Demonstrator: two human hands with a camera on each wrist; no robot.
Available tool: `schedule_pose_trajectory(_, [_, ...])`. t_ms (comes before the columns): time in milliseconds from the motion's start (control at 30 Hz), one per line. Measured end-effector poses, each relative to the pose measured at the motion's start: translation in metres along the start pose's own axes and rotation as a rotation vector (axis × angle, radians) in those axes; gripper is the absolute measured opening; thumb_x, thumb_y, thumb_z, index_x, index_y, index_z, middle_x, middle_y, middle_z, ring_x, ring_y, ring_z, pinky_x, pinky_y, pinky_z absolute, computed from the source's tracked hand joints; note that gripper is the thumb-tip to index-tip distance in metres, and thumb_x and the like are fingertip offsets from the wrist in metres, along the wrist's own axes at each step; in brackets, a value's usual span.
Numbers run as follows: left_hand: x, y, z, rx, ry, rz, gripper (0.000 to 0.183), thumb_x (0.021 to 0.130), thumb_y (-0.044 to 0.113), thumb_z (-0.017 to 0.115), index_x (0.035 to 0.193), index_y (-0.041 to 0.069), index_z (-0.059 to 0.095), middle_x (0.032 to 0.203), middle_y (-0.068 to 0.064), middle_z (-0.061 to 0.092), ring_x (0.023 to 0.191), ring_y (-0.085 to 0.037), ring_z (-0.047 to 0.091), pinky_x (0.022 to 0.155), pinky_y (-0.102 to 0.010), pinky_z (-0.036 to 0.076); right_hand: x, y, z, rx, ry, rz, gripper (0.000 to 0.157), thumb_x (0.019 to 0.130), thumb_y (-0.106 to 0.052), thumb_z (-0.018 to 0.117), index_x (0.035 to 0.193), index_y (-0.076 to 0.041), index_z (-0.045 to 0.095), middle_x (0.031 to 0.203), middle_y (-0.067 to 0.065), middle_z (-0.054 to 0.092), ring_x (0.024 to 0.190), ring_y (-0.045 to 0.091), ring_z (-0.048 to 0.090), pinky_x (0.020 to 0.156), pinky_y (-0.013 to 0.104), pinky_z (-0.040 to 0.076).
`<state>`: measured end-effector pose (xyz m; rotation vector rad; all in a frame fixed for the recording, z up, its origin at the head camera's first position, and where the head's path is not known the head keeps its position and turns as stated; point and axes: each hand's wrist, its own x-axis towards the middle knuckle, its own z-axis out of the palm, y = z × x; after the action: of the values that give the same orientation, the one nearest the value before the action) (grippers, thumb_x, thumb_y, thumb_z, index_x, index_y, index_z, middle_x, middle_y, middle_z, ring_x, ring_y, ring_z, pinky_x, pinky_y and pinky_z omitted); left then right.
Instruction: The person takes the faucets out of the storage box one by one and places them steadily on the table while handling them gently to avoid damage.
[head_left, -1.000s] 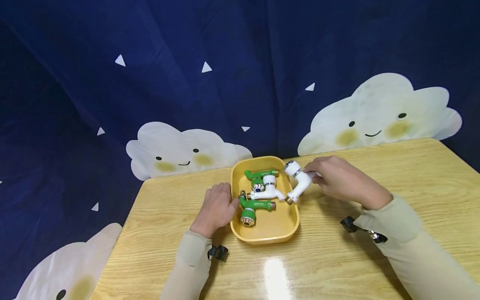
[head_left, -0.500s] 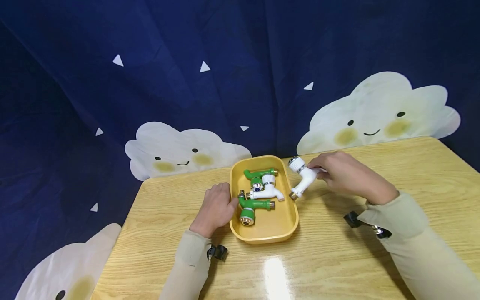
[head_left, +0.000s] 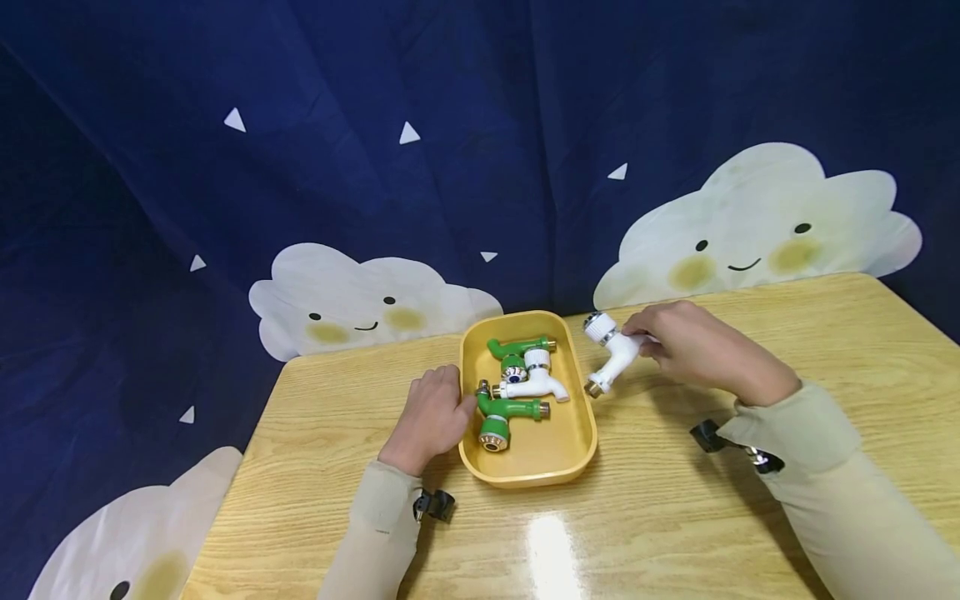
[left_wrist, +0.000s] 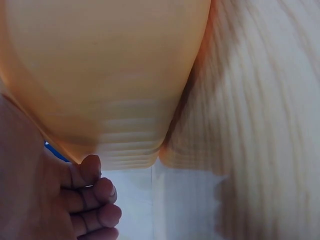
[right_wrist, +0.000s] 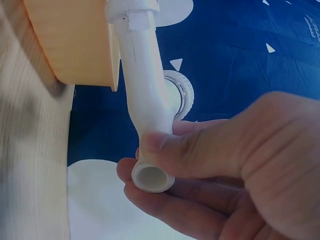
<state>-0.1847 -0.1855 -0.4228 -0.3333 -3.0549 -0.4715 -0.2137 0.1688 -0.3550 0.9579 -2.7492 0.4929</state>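
My right hand (head_left: 693,350) pinches a white plastic tap (head_left: 618,358) by its spout, thumb on one side and fingers behind. In the right wrist view the open spout end of the tap (right_wrist: 145,90) points towards the camera. Its ribbed knob is up and its brass threaded end down, just right of the yellow tub (head_left: 528,482). At the tub's left side my left hand (head_left: 431,417) grips the rim, fingers curled in the left wrist view. Inside the tub lie a green tap (head_left: 521,350), another white tap (head_left: 536,383) and a second green tap (head_left: 513,408).
The tub stands on a wood-grain table (head_left: 637,517), near its back edge. Behind hangs a dark blue curtain (head_left: 450,192) printed with white clouds. Each wrist wears a small black camera mount, such as the left mount (head_left: 435,505).
My right hand has drawn the white tap up and right, from over the tub's right rim to beside it. The left hand stays at the tub's left side.
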Motion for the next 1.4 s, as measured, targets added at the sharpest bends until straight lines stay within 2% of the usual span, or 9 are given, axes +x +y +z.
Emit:
schedule_pose_trajectory(833, [-0.001,-0.001,0.000,0.003,0.004,0.009,0.018,0.097,0.026,0.051,0.093,0.009,0.051,0.083,-0.006,0.049,0.079,-0.024,0.045,0.079,-0.037,0.038,0.000,0.013,0.006,-0.009,-0.021,0.007,0.022,0.083,0.009,0.069,0.100,-0.002,0.077,0.096,0.009,0.078,0.085,0.018,0.070,0.077,0.041,0.056])
schedule_pose_trajectory(1400, [-0.001,0.000,0.000,-0.002,0.006,0.010,0.017,0.097,0.025,0.050,0.092,0.009,0.050,0.083,-0.006,0.049,0.080,-0.024,0.044,0.078,-0.036,0.037,0.001,0.023,0.012,0.002,-0.085,0.046,0.026,0.081,0.010,0.066,0.097,-0.007,0.077,0.087,-0.002,0.073,0.075,0.012,0.057,0.070,0.035,0.050])
